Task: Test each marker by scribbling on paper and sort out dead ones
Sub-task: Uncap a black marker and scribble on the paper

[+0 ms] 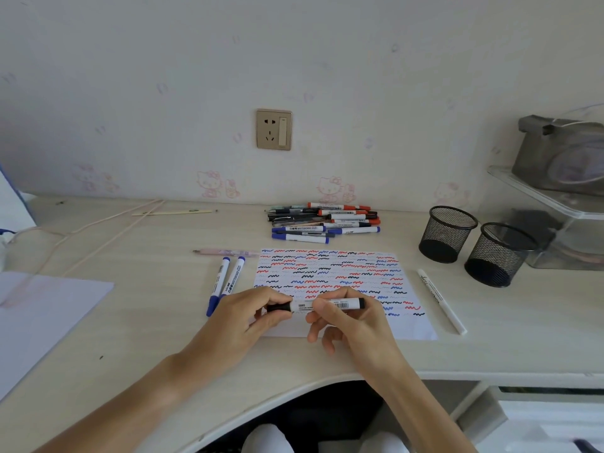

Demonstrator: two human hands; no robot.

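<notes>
Head view: both hands hold one black-capped whiteboard marker (322, 305) level above the near edge of the scribbled paper (330, 276), long axis running left-right. Left hand (251, 317) fingers pinch the black cap end; right hand (351, 318) fingers curl round the white barrel. Cap lies toward the left hand, so a pull apart along that axis looks next. Tip hidden; whether the cap is seated or partly off is unclear. Untested pile (325, 222) sits at the counter's (490, 338) back.
</notes>
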